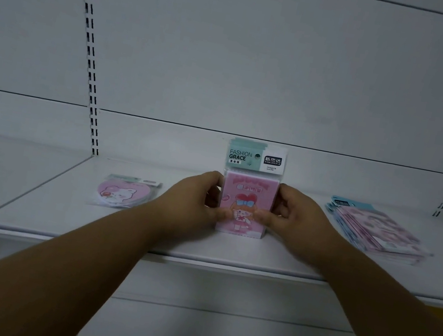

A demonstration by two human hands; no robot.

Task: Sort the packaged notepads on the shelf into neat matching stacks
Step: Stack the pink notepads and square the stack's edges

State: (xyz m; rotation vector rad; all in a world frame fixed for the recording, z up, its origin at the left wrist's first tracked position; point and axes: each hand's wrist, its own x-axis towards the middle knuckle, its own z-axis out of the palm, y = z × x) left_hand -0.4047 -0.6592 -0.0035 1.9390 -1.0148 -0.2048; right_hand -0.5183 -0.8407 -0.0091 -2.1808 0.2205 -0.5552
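Upright, both hands' fingers (pixel 265 216) pinch the glossy rectangular pink notepad pack (pixel 248 199).

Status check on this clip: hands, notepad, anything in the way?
Both hands, left hand and right hand, grip pink notepad pack upright on shelf. Heart pad left, pink stack right. Nothing in the way.

The teal header card (pixel 256 156) of a pink packaged notepad (pixel 246 204) reads "FASHION GRACE"; smaller print beside it is illegible.
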